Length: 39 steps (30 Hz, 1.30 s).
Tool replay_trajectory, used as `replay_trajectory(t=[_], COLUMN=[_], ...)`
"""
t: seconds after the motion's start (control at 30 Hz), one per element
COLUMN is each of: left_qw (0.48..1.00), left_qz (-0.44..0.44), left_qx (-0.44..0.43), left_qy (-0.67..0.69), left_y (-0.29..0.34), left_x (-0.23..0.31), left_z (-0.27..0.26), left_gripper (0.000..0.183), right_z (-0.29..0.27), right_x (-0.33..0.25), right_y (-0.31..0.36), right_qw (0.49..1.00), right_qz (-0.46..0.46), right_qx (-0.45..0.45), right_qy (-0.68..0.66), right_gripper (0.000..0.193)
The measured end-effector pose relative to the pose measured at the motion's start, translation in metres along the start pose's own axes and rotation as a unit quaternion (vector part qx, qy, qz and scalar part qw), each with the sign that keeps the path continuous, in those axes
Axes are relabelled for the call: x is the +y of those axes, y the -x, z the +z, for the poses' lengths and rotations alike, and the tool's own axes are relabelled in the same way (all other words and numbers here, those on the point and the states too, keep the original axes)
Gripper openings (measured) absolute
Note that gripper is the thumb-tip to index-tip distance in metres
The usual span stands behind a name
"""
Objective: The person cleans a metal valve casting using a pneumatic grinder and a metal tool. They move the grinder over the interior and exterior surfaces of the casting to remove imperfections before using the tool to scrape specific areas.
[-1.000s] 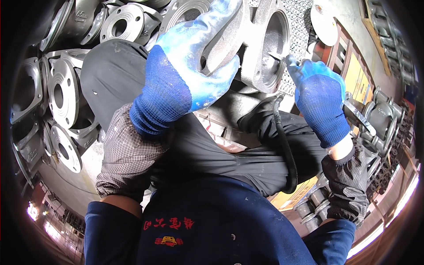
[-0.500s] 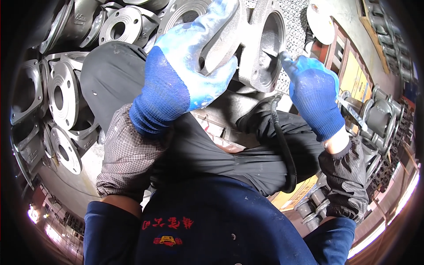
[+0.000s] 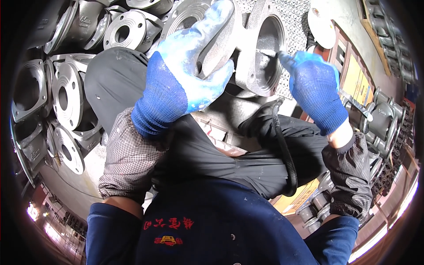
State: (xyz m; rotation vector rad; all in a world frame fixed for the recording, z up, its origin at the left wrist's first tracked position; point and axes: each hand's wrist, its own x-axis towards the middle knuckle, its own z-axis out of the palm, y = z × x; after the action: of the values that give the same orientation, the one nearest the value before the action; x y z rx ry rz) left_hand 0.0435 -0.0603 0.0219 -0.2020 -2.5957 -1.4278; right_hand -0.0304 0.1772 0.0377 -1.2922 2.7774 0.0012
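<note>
A grey cast-metal valve body (image 3: pixel 247 73) with flanged ends sits before me, its open bore facing right. My left hand (image 3: pixel 190 70), in a blue coated glove, spans its left flange, fingers along the far side and thumb on the near side. My right hand (image 3: pixel 316 84), gloved the same way, is closed around a slim metal hand tool (image 3: pixel 360 108), whose flat, light end sticks out behind the fist. The index finger reaches to the bore's right rim. The tool's working end is hard to make out against the bore.
More flanged castings (image 3: pixel 68 97) are piled at left and far left. At right lie a white disc (image 3: pixel 321 28), a yellow carton (image 3: pixel 357 81) and further castings (image 3: pixel 382 117). A black ribbed hose (image 3: pixel 285 150) runs over my right leg.
The view has shifted slightly, so the scene sits a little lower and to the right. Both hands keep their holds; the right hand has moved only slightly near the bore.
</note>
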Motion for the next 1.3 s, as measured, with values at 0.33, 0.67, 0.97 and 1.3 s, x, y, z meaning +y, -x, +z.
replay_trajectory(t=[0.33,0.67,0.97,1.3], left_qw=[0.997,0.995,0.963,0.911], left_qz=[0.054,-0.080,-0.220,-0.326], left_qx=[0.053,-0.009,0.027,0.083], left_qy=[-0.011,-0.064,0.151,0.238], left_y=[-0.003,-0.038,-0.037,-0.027], left_x=[-0.013,-0.030,-0.057,-0.070], left_z=[-0.007,-0.032,-0.049,-0.047], left_gripper=[0.060,0.058,0.046,0.038], right_z=[0.011,0.001,0.083,0.093], right_x=[-0.002,0.032,-0.018,-0.028], right_y=[-0.020,-0.007,-0.034,-0.053], right_qw=[0.995,0.758,0.405,0.502], right_qz=[0.007,0.273,0.300,0.312], right_qx=[-0.050,0.103,0.125,0.186], right_qy=[-0.083,-0.583,-0.854,-0.785], right_gripper=[0.049,0.034,0.040,0.045])
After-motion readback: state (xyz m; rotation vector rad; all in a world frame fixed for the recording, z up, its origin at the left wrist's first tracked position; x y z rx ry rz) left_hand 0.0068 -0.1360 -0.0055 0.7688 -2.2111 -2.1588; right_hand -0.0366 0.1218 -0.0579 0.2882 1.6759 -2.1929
